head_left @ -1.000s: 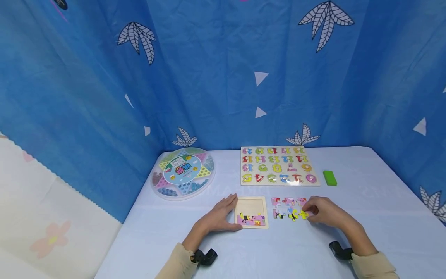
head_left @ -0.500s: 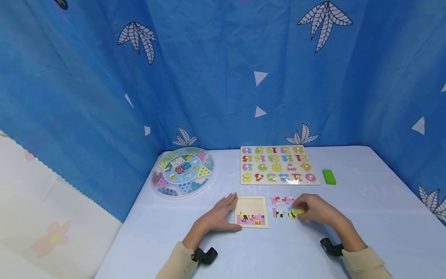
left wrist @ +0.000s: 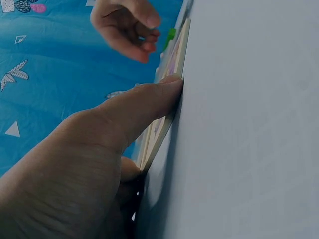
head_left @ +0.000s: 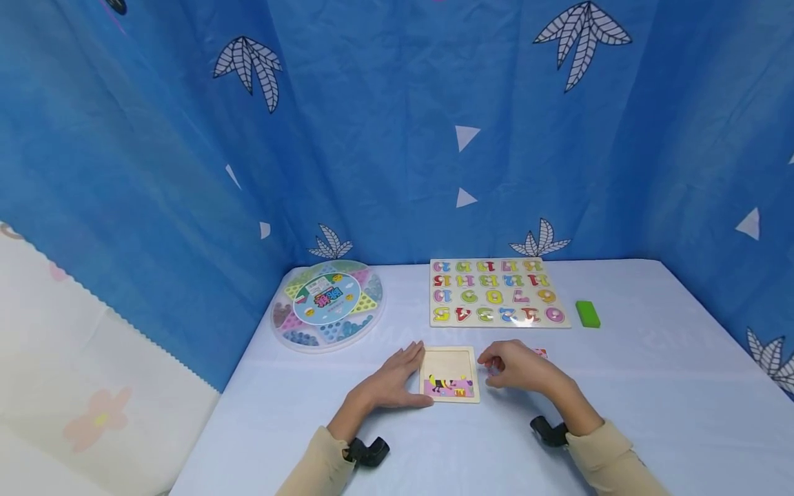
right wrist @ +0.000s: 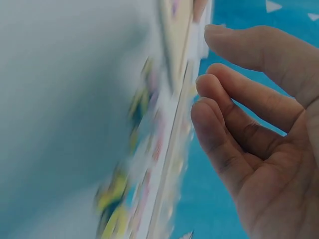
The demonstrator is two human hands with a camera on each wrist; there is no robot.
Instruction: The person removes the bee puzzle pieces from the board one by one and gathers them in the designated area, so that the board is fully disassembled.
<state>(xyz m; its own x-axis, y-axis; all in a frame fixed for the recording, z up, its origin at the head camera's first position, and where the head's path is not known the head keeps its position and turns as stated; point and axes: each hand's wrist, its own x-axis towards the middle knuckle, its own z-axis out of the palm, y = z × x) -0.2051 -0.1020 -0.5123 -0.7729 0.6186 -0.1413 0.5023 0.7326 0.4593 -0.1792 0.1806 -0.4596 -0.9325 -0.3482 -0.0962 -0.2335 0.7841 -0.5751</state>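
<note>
Left hand (head_left: 392, 384): set along the left edge of the frame, fingers straight at the far left corner, thumb spread wide from them and touching the near left corner
Right hand (head_left: 520, 365): raised over the loose pieces, just beside the frame's right edge; fingers bent, medium gap between thumb and fingertips, nothing held
Wooden frame (head_left: 448, 359): flat, around the middle of the table (head_left: 459, 448), between the two hands
Fitted pieces (head_left: 449, 388): a pink strip with a bee, along the near edge inside the frame; bare wood above it
Loose pieces (head_left: 541, 353): to the right of the frame, mostly hidden under the right hand in the head view; yellow and black ones show blurred in the right wrist view, count can't tell
Number board (head_left: 499, 295): by the table's far edge, beyond the frame
Green block (head_left: 587, 314): just off the board's near right corner
Round game box (head_left: 327, 306): table's far left corner
Backdrop: blue curtain (head_left: 372, 138) with white leaves and triangles, behind the far edge
</note>
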